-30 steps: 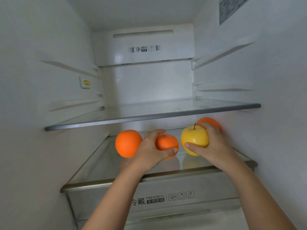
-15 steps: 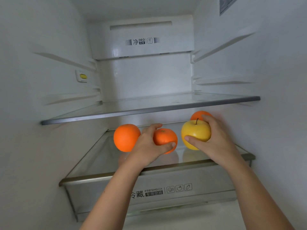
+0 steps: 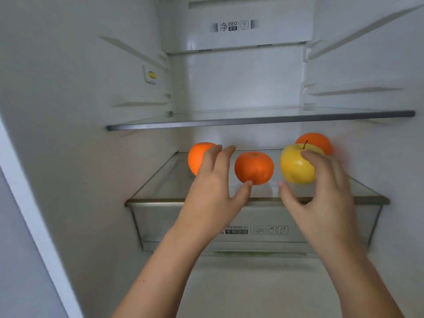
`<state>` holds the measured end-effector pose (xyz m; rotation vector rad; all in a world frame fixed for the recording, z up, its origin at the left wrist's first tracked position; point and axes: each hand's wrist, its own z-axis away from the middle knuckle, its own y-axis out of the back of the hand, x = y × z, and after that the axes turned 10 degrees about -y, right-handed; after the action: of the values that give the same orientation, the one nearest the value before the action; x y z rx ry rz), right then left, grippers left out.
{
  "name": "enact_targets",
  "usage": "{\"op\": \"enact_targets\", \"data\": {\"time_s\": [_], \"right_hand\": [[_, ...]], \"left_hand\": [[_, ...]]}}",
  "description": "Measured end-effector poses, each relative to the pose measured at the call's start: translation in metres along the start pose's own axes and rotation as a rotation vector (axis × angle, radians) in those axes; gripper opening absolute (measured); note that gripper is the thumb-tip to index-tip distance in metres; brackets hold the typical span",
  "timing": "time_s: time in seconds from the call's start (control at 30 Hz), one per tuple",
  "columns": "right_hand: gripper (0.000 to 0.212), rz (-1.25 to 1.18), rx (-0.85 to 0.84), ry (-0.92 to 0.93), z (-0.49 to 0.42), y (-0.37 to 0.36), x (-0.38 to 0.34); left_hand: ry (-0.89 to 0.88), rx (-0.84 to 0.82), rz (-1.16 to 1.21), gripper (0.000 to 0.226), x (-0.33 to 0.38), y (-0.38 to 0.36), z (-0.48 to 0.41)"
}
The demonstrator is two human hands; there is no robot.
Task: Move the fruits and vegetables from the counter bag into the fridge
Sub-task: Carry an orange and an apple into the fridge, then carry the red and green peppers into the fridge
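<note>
Four fruits on lower glass shelf (image 3: 160,200) in fridge, above drawer (image 3: 183,223): orange (image 3: 196,157) at left, tangerine (image 3: 254,167) in middle, yellow apple (image 3: 296,165) at right, second orange (image 3: 317,141) behind apple. Left hand (image 3: 213,193) fingers spread wide, holding nothing, thumb tip by tangerine. Right hand (image 3: 321,196) fingers loose and wide before apple; contact unclear.

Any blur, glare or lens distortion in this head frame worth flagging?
Head view: soft even light, no harsh glare; left hand and right hand edges slightly smeared; yellow apple fairly crisp; wide lens splays the fridge walls; faint fruit reflections on the lower glass shelf.
</note>
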<state>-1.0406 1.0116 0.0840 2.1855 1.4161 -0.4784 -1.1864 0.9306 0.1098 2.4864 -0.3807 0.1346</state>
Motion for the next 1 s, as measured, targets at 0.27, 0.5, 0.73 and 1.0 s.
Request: {"op": "enact_targets", "data": {"time_s": [0.27, 0.5, 0.73, 1.0], "right_hand": [[0.043, -0.053, -0.232, 0.181, 0.056, -0.028, -0.038], [0.037, -0.253, -0.413, 0.214, 0.103, -0.041, -0.074], [0.039, -0.291, -0.554, 0.344, 0.154, -0.04, -0.127], [0.042, -0.445, -0.732, 0.474, 0.246, -0.008, -0.246]], "left_hand": [[-0.005, 0.062, -0.341, 0.04, 0.005, 0.036, 0.067], [0.165, 0.062, -0.52, 0.028, 0.009, 0.069, 0.145], [0.35, 0.069, -0.635, 0.03, 0.031, 0.12, 0.214], [0.595, 0.149, -0.828, 0.033, 0.076, 0.242, 0.327]]}}
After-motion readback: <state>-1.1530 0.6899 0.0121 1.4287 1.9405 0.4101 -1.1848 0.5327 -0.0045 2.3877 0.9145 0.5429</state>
